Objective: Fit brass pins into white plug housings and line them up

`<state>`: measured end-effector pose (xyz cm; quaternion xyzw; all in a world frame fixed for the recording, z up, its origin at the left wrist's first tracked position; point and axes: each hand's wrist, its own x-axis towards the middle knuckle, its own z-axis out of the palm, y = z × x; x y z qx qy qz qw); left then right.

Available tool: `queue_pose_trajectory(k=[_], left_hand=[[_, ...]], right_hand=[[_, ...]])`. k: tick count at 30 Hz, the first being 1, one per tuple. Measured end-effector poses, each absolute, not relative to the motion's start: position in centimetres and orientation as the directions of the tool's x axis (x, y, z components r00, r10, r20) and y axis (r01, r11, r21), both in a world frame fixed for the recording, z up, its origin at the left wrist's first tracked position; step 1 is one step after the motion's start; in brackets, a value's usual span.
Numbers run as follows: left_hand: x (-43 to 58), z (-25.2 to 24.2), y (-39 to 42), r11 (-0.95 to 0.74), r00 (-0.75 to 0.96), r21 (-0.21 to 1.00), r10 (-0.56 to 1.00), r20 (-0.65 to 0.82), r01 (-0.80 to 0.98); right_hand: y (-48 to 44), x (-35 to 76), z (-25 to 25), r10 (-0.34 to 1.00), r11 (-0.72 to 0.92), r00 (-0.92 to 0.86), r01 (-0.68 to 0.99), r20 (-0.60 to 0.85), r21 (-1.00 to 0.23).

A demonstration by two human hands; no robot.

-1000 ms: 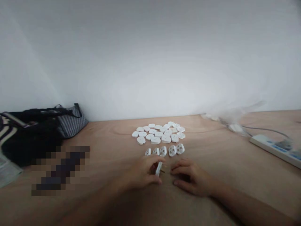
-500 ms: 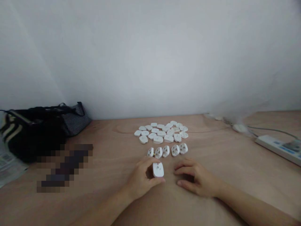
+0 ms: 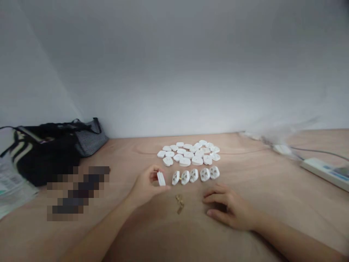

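Between the thumb and fingers of my left hand is a white plug housing, tilted on its edge just left of a row. That row holds several white plug pieces standing on edge, their holed insides facing me. Small brass-coloured metal pieces lie on the table in front of the row. My right hand rests on the table to the right of them, fingers loosely apart with nothing in them. Behind the row, several white plug covers are spread in a cluster.
The wooden table meets a pale wall. A black bag stands at the left, near a pixelated dark object. At the right are a power strip with a cable and a clear plastic bag.
My left hand has moved left and away with the plug housing, turning it edge-on. The brass-coloured pieces now show where the housing was. My right hand stays in place.
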<state>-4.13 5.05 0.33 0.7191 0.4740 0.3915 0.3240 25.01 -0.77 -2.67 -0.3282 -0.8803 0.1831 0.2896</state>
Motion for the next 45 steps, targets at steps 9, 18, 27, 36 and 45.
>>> queue_pose_trajectory(k=[9, 18, 27, 36, 45], left_hand=[[-5.9, -0.7, 7.0, -0.464, 0.429, 0.588, 0.878, 0.211, 0.662], [-2.8, 1.8, 8.2, -0.687, 0.696, 0.451, 0.695, 0.180, 0.570], [-1.7, 2.0, 5.0, -0.649, 0.578, 0.549, 0.747, 0.329, 0.527], [2.3, -0.1, 1.2, -0.716, 0.642, 0.557, 0.669, 0.374, 0.421], [2.2, -1.1, 1.5, -0.738, 0.642, 0.551, 0.647, 0.412, 0.391]], right_hand=[[-0.9, 24.9, -2.8, 0.690, 0.713, -0.613, 0.487, 0.384, -0.505], [-0.8, 24.9, -2.7, 0.685, 0.716, -0.621, 0.476, 0.381, -0.511], [-0.8, 25.1, -2.8, 0.738, 0.666, -0.544, 0.491, 0.399, -0.561], [-0.5, 25.5, -3.1, 0.809, 0.587, -0.415, 0.562, 0.416, -0.582], [-0.4, 25.5, -3.1, 0.802, 0.596, -0.440, 0.561, 0.404, -0.574]])
